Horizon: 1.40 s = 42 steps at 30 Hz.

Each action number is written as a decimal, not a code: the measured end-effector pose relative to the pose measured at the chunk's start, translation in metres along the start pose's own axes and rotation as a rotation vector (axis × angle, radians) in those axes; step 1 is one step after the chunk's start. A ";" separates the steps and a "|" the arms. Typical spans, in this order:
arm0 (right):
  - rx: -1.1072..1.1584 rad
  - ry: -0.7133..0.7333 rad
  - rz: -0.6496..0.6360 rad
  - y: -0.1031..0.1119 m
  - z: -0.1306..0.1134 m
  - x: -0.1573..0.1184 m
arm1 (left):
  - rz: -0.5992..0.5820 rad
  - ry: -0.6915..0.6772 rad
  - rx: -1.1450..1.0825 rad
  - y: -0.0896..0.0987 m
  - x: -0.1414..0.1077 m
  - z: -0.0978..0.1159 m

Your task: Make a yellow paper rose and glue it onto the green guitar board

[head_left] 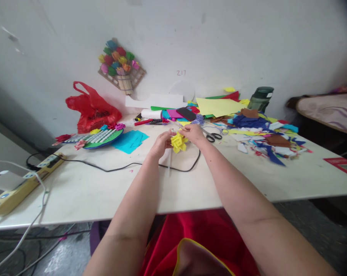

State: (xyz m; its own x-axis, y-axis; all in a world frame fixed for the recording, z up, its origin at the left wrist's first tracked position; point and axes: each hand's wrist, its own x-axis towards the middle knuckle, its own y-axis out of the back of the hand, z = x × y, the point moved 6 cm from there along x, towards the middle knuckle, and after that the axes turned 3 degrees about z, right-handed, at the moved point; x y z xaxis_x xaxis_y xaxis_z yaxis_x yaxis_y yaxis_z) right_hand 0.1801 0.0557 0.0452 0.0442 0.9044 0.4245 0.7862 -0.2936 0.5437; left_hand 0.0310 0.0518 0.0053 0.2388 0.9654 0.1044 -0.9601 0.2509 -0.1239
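White table against a pale wall, and between the two hands sits the yellow flower: left hand closed on its left side, right hand bent at its upper edge, pinching or not, I can't tell. Squeeze too hard and its petals could crumple; snag that black cord with a wrist and everything could jerk.

Soft light leaves glare on the floor, details blur, and edges stretch.
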 end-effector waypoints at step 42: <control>0.204 0.044 -0.091 0.004 -0.008 -0.005 | 0.243 0.100 -0.152 0.028 0.006 -0.007</control>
State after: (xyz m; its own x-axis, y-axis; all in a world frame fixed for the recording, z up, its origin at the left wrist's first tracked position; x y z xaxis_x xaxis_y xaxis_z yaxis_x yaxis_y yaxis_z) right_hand 0.1780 0.0479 0.0515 -0.0563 0.9087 0.4136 0.8942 -0.1384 0.4258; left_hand 0.0065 0.0648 -0.0040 0.0249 0.9987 -0.0435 -0.9598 0.0117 -0.2804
